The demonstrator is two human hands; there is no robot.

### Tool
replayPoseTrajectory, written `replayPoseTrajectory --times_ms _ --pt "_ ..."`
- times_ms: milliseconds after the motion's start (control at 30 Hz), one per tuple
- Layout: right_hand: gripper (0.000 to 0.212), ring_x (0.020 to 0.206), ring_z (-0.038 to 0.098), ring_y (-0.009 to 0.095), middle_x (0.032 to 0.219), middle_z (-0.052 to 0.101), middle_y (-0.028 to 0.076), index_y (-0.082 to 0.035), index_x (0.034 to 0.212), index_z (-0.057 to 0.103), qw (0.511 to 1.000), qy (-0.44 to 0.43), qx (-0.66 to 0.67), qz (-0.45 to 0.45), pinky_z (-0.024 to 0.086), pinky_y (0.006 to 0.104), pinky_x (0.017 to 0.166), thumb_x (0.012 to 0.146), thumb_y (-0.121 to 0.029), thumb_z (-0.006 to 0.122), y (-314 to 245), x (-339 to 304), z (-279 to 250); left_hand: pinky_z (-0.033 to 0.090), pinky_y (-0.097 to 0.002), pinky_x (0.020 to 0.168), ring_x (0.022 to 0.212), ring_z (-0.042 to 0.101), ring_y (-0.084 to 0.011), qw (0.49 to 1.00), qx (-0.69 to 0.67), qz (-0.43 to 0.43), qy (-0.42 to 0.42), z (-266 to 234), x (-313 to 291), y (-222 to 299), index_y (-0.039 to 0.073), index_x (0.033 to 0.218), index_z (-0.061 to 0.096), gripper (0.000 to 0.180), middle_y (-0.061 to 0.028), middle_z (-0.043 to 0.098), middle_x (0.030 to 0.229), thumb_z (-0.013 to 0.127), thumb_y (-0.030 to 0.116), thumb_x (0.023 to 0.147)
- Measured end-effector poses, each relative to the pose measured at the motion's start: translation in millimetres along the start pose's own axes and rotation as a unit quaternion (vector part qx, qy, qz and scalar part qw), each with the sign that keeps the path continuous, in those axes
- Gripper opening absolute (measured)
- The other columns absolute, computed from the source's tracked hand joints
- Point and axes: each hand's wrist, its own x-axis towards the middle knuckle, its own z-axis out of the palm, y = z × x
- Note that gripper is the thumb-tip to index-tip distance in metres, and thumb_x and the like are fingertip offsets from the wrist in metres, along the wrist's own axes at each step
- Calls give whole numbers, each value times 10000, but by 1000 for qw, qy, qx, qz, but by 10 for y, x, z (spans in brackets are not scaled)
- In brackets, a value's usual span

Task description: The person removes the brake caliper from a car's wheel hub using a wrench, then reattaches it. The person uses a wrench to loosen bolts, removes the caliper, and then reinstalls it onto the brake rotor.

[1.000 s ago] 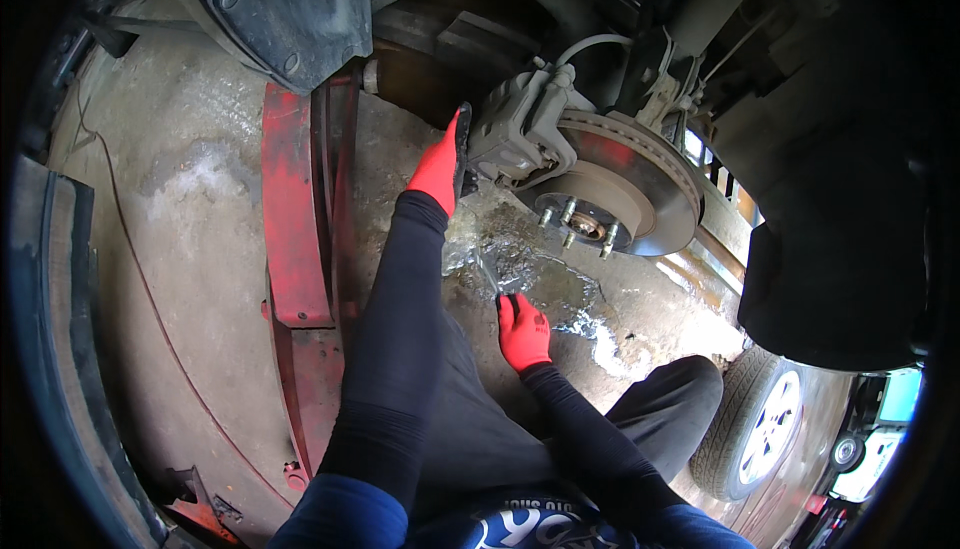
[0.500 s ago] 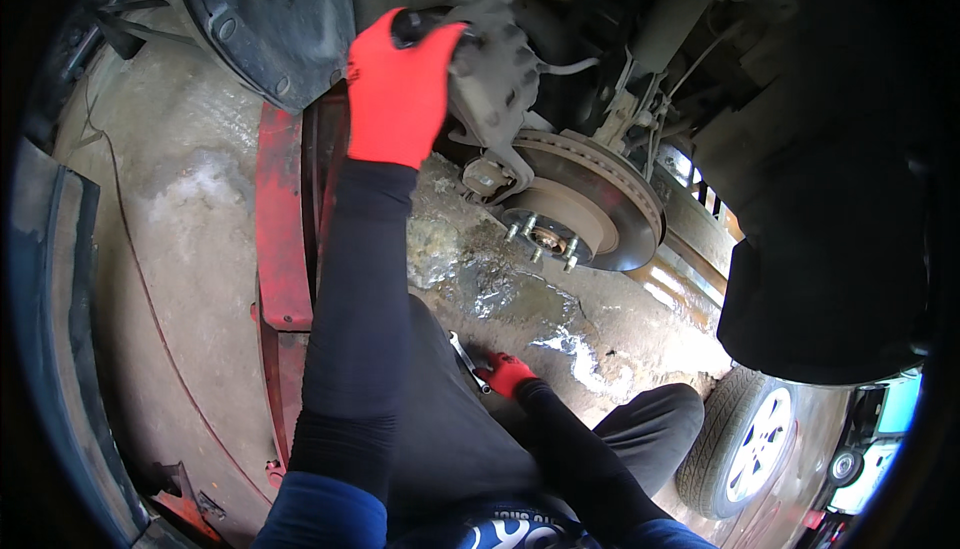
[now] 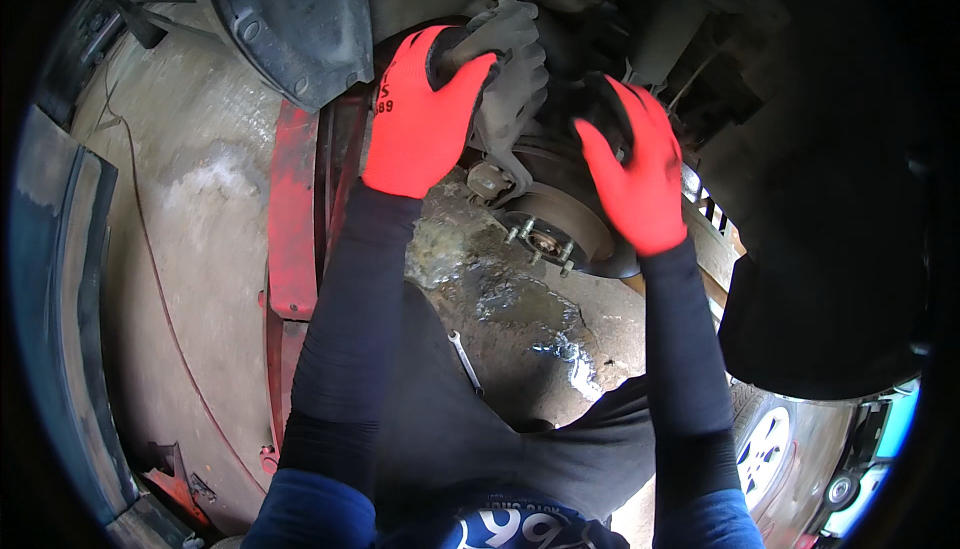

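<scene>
My left hand [image 3: 428, 109], in a red glove with dark fingers, grips the near left side of a grey brake caliper [image 3: 515, 64]. The caliper stands tilted above the left edge of the brake disc [image 3: 560, 211], with a bracket arm curving down beside the disc. My right hand [image 3: 640, 164], gloved alike, is raised over the disc, right of the caliper; thumb and fingers are apart with nothing visible between them. Its farther fingertips fade into the dark. Wheel studs [image 3: 540, 242] stick out of the hub. A combination wrench [image 3: 464, 361] lies by my left leg.
A red metal stand or jack part [image 3: 293, 219] stands left of my left arm. Dark plastic fender liner [image 3: 285, 19] hangs above it. Wet concrete [image 3: 520, 299] lies below the disc. A removed wheel [image 3: 765, 454] is at the lower right. A thin cable [image 3: 160, 319] crosses the floor.
My right hand has left the wrench on the floor and come up beside the caliper. The left hand and the caliper appear slightly lower and farther right in the view.
</scene>
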Motion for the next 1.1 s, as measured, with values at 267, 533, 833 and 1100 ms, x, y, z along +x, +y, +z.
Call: replayPoseTrajectory --times_ms 267,533,833,1100 --pt "544 1236 484 438 1318 538 260 -4 1270 586 978 2 -197 72 392 509 1049 856 -324 734 252 -342 58 505 -357 742 780 611 -190 986 -117 -117 -27 -28 286 -324 -49 1009 678 352 -96 697 882 777 230 819" --pt "520 1197 495 424 1268 543 241 2 1232 593 982 31 -162 90 395 501 1038 826 -272 767 247 -327 126 506 -318 751 774 618 -146 904 -274 -273 183 236 -21 -1203 -25 993 704 277 -63 714 926 789 147 794" --pt "494 1210 489 416 1287 529 229 16 1239 577 980 12 -181 82 385 483 1051 845 -227 749 189 -315 123 507 -353 770 777 624 -227 942 -180 -189 209 346 -42 -1205 -37 913 678 236 -131 683 881 751 167 819" --pt "484 1218 485 414 1309 521 226 20 1254 569 980 -5 -177 95 376 477 1062 863 -212 733 195 -342 92 512 -335 785 815 674 -210 969 -118 -134 171 296 126 -911 -41 940 696 233 -129 720 891 735 164 836"
